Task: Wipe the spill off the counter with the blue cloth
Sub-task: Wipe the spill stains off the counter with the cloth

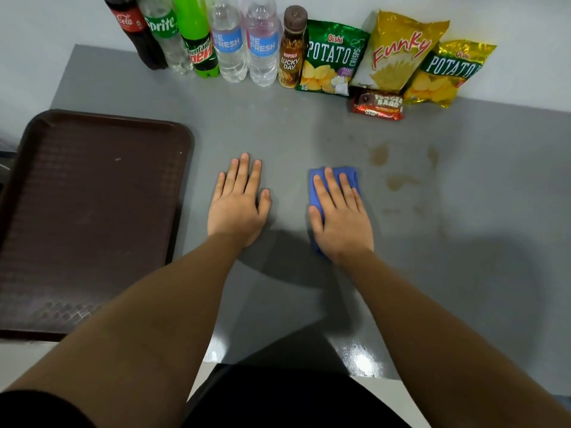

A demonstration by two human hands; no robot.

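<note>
Your right hand (340,217) lies flat, fingers spread, pressing the blue cloth (318,183) to the grey counter (278,134), your left hand (238,202) flat and empty alongside, brownish spill (398,180) just right of the cloth, unwiped, bottles and snack bags lined up beyond

Far row, left to right: Coca-Cola bottle (133,29), Sprite bottle (163,29), Mountain Dew bottle (197,41), two Refresh bottles (244,41), Kopiko Lucky Day bottle (291,54), Oishi Potato Crisps bag (332,57), Funky bag (398,50).

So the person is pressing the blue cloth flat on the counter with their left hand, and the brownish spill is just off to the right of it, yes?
Not quite: the head view shows the right hand pressing the blue cloth flat on the counter. The left hand lies bare on the surface. The brownish spill is indeed just to the cloth's right.
</note>
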